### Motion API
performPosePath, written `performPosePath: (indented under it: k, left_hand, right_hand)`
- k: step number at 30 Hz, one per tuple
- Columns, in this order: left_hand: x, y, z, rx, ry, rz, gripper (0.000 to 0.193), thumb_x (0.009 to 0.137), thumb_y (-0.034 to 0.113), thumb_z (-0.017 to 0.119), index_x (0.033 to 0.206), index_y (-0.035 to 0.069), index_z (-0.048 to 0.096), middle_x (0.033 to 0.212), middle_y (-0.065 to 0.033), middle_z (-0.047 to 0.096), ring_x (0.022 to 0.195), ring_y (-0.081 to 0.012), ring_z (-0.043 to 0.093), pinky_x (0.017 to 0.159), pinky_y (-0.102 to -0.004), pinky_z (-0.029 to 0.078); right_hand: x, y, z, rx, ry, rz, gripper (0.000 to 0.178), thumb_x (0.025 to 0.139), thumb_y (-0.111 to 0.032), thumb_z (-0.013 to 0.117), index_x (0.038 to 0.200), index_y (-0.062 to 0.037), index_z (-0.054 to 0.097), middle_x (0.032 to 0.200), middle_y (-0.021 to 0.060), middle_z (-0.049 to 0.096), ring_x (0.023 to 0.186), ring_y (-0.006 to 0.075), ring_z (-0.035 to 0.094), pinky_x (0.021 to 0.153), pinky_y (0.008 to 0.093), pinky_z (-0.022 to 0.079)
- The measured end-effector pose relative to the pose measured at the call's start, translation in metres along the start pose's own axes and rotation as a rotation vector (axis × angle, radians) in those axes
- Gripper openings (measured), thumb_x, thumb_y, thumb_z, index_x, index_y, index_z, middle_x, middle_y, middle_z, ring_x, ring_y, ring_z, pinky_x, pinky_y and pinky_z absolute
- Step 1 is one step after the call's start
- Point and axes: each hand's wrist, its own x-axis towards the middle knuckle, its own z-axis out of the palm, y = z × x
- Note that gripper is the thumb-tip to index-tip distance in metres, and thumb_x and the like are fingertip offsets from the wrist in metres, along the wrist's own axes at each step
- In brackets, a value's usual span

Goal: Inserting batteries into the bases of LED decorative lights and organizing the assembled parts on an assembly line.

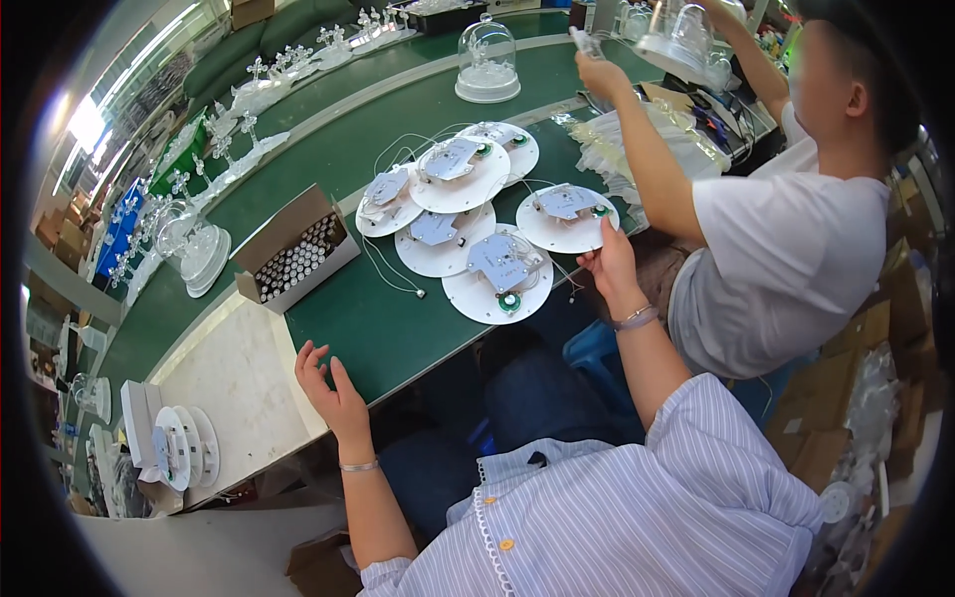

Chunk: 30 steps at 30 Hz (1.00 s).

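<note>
the person wears a striped blue shirt (637, 497) at the bottom of the view. the left hand (333, 388) is up over the edge of the green table (388, 328), fingers spread wide and holding nothing. it has a thin bracelet on the wrist. the right hand (612, 264) reaches out to the far side, fingers bent, and its fingertips touch the rim of a round white disc (567, 217) with a small grey board and wires on top. i cannot tell if it grips the disc or only touches it. just beside that hand lies another white disc with a green part (497, 284) near the table edge. more white discs (448, 184) sit close together behind it, some overlapping, with thin white wires running off them. to the left of the discs is an open cardboard box of batteries (295, 254), standing on end in rows. farther left are clear plastic parts (194, 249) in a heap. farther back on the table stands a clear glass dome on a white base (487, 62). on the right sits another person in a white t-shirt (786, 249), arms raised, holding a clear dome (686, 35) up high.
</note>
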Motion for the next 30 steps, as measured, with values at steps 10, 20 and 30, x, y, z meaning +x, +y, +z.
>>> performPosePath:
  k: [10,20,30]
  left_hand:
    - [-0.002,0.008,0.003,0.144,-0.029,0.179,0.010,0.081,0.003,0.046,0.085,-0.001,0.054,0.101,-0.0139,0.051,0.094,-0.0263,0.049,0.082,-0.0324,0.038]
    - [-0.006,0.009,0.001,0.236,-0.027,0.260,0.009,0.079,0.003,0.049,0.085,0.000,0.055,0.100,-0.0141,0.051,0.093,-0.0277,0.049,0.080,-0.0330,0.039]
    - [-0.007,0.007,0.002,0.263,-0.016,0.258,0.009,0.078,0.003,0.051,0.085,0.001,0.056,0.100,-0.0129,0.052,0.092,-0.0272,0.049,0.079,-0.0327,0.039]
  right_hand:
    - [0.012,-0.011,-0.001,-0.188,0.019,0.004,0.022,0.084,-0.018,0.044,0.100,-0.0037,0.040,0.075,0.0072,0.051,0.053,0.0125,0.049,0.044,0.0248,0.046]
    - [0.012,0.003,-0.006,-0.946,0.063,-0.635,0.057,0.069,-0.002,0.054,0.121,0.0072,0.032,0.115,0.0267,0.042,0.106,0.0371,0.043,0.091,0.0380,0.035]
    - [0.007,0.015,0.003,-1.338,0.083,-0.679,0.055,0.077,-0.024,0.054,0.121,0.0030,0.035,0.127,0.0280,0.029,0.118,0.0404,0.028,0.096,0.0497,0.023]
